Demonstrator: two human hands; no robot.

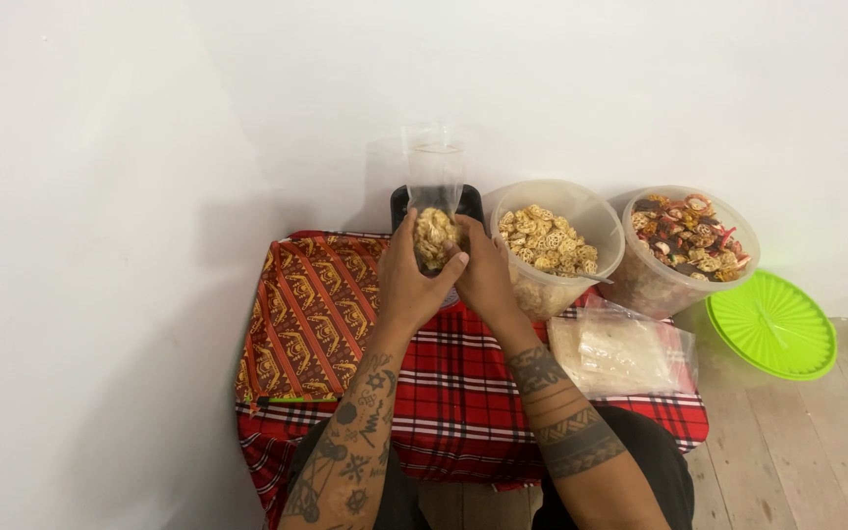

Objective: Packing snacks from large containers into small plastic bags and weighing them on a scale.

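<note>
Both hands, left hand (406, 280) and right hand (483, 275), clamp a half-filled clear snack bag (436, 211); its top stands unsealed, tub of wheel crackers (552, 245) nearby.

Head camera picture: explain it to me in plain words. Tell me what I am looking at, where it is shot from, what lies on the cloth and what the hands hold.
There is no machine here. The one picture comes from a camera worn on a person's head, looking down at their own two bare hands and forearms.

The left hand and the right hand together grip a clear plastic bag, partly filled with pale wheel-shaped snacks, above a small black device.

In front of them is a low surface covered by a red checked cloth, with an orange patterned cloth on its left part. On the right stand two clear tubs: one of pale snacks, one of mixed coloured snacks. A stack of empty clear bags lies nearby. A green lid rests on the wooden floor.
</note>
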